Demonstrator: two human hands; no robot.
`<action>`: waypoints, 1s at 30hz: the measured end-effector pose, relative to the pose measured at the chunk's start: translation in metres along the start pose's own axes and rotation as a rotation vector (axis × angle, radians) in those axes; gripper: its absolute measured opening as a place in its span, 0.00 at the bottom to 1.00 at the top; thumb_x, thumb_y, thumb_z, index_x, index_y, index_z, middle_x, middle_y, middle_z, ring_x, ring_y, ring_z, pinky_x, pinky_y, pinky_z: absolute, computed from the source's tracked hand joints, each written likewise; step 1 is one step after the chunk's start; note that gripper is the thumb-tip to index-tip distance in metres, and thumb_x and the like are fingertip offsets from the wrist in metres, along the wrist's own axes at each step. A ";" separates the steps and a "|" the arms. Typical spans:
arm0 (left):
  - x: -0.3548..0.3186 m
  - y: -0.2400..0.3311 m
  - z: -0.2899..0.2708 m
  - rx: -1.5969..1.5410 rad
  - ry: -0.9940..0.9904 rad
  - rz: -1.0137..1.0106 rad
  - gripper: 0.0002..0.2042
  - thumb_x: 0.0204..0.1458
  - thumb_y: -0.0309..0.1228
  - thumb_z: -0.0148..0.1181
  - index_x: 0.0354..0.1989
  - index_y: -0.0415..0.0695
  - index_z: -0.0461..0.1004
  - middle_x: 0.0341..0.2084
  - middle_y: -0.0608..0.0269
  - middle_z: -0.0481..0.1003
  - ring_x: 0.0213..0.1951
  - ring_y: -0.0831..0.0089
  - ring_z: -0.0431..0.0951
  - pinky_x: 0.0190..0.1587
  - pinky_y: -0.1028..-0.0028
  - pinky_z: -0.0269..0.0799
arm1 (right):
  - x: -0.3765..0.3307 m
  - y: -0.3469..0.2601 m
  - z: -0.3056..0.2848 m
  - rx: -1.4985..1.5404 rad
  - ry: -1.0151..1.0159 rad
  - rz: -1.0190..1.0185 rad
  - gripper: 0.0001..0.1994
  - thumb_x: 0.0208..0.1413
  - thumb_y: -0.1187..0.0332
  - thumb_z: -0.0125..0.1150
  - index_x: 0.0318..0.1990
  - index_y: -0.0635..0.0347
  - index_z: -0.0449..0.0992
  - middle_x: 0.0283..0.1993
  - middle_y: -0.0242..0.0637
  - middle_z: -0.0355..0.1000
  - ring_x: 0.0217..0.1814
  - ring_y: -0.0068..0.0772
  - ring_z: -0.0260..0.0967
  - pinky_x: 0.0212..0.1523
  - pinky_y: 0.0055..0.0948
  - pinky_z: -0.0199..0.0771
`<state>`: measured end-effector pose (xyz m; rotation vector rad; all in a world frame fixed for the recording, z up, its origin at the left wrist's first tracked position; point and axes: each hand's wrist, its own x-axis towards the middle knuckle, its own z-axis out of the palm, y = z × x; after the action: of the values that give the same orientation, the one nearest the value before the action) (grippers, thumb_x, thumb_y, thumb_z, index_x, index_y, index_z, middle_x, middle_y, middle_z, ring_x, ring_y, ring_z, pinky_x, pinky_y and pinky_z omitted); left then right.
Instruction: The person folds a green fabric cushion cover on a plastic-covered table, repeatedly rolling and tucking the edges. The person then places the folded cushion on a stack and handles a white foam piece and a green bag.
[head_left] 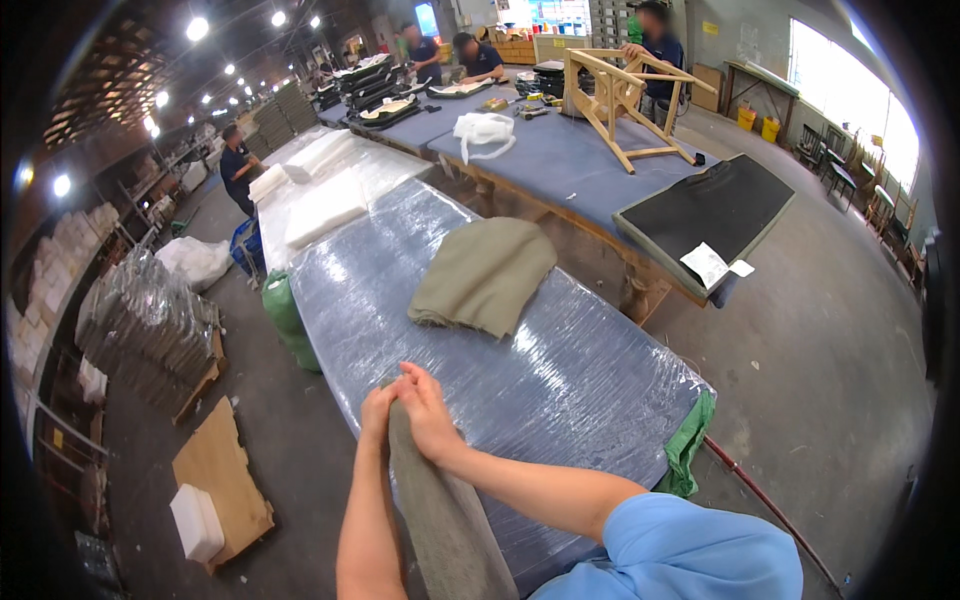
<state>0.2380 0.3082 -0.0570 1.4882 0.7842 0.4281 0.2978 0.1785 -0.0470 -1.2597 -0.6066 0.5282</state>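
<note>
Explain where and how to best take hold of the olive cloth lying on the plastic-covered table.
Probably by the near edge of the olive cloth, from the person's side: it lies loosely spread, that edge uncovered and facing the left hand and right hand. Pinching both near corners should suit its soft shape; both hands now hold a grey-green strip.

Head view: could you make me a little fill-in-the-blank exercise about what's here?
The right fingers meet the ____ fingers on the held cloth.
The person's sleeve is light ____.
The panel under the white papers is mostly ____.
The bag beside the left edge of the wrapped table is ____.

Missing words: left; blue; black; green.
</note>
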 end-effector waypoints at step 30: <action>-0.178 0.028 0.025 -0.173 0.011 -0.008 0.47 0.59 0.33 0.61 0.80 0.35 0.36 0.77 0.46 0.51 0.77 0.63 0.52 0.75 0.67 0.49 | -0.039 0.009 0.001 0.064 -0.194 0.204 0.35 0.77 0.44 0.31 0.78 0.63 0.54 0.80 0.51 0.53 0.82 0.48 0.49 0.80 0.40 0.44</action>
<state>0.1384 0.1689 0.0034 1.3219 0.7426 0.4867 0.2679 0.1551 -0.0605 -1.2250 -0.6214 0.8410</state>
